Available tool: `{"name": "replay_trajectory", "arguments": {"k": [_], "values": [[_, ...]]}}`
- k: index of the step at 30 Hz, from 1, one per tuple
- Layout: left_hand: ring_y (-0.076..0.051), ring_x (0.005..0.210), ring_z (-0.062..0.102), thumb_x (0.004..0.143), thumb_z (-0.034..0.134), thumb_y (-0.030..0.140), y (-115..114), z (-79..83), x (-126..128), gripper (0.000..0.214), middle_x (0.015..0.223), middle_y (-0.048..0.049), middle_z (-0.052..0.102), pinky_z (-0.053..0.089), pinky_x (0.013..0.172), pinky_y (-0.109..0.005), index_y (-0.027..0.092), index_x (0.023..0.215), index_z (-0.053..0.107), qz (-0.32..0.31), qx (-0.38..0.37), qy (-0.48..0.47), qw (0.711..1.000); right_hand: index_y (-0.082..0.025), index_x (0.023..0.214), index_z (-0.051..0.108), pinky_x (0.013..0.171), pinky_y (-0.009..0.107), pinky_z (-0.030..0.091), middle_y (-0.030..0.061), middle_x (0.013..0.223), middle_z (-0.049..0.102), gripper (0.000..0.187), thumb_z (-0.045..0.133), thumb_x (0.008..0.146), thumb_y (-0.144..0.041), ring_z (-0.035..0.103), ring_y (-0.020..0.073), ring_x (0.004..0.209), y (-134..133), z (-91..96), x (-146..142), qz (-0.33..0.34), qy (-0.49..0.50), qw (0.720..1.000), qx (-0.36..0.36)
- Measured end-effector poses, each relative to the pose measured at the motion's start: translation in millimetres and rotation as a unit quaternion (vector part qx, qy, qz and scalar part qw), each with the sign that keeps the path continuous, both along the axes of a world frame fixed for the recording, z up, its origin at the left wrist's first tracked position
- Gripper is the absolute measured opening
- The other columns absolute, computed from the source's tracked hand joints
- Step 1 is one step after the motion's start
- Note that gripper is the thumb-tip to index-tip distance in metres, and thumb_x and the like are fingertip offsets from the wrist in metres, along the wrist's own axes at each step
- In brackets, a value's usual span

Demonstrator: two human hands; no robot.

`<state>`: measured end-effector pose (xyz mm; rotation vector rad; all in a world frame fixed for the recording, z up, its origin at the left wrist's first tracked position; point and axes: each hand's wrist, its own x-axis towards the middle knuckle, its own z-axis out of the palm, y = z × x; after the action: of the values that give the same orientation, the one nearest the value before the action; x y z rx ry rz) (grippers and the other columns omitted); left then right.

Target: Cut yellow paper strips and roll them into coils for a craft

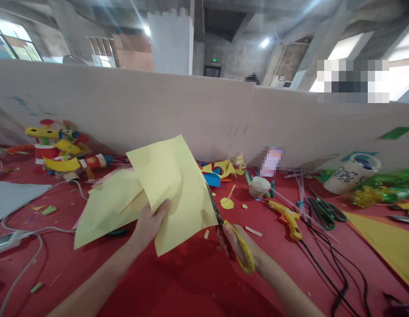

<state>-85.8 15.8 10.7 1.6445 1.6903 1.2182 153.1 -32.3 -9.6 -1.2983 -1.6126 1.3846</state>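
Observation:
A pale yellow sheet of paper is held up above the red table by my left hand, its thumb in front and the other fingers hidden behind. My right hand grips a pair of scissors by the yellow handle. The dark blades meet the sheet's right edge; how far they are apart I cannot make out. Behind and to the left of my left hand lies more pale yellow paper.
A yellow glue gun with a black cord lies at right, near green-handled scissors and a small cup. Orange-yellow sheets sit far right. Paper models and a white cable are at left. A low white partition stands behind.

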Motion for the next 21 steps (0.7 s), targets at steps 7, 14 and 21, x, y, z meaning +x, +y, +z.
{"name": "replay_trajectory", "arguments": {"k": [7,14,21], "values": [[-0.029,0.105,0.055,0.077,0.047,0.045,-0.1,-0.6,-0.5,0.046,0.11,-0.0124,0.063,0.045,0.088,-0.039,0.012,0.107,0.059,-0.01,0.003,-0.01,1.0,-0.022,0.057,0.033,0.048,0.026,0.045,-0.0075,0.046,0.028,0.051,0.028,0.077,-0.069,0.03,0.0072,0.036,-1.4,1.2,-0.7,-0.023,0.035,0.999,0.002],[-0.029,0.101,0.058,0.076,0.048,0.044,-0.7,2.1,0.3,0.043,0.106,-0.0114,0.066,0.048,0.084,-0.038,0.012,0.102,0.062,-0.001,0.0,-0.011,1.0,-0.022,0.054,0.031,0.045,0.025,0.045,-0.0076,0.045,0.026,0.054,0.027,0.073,-0.072,0.029,0.0067,0.036,-0.8,-0.9,-1.2,-0.036,0.036,0.999,-0.004],[-0.028,0.104,0.056,0.076,0.048,0.044,0.3,3.3,0.8,0.044,0.108,-0.0125,0.065,0.047,0.087,-0.036,0.011,0.103,0.06,-0.002,-0.004,-0.02,1.0,-0.021,0.054,0.028,0.041,0.022,0.043,-0.0085,0.046,0.022,0.055,0.029,0.073,-0.073,0.026,0.005,0.035,-0.7,1.2,0.3,-0.033,0.029,0.999,0.006]]}}
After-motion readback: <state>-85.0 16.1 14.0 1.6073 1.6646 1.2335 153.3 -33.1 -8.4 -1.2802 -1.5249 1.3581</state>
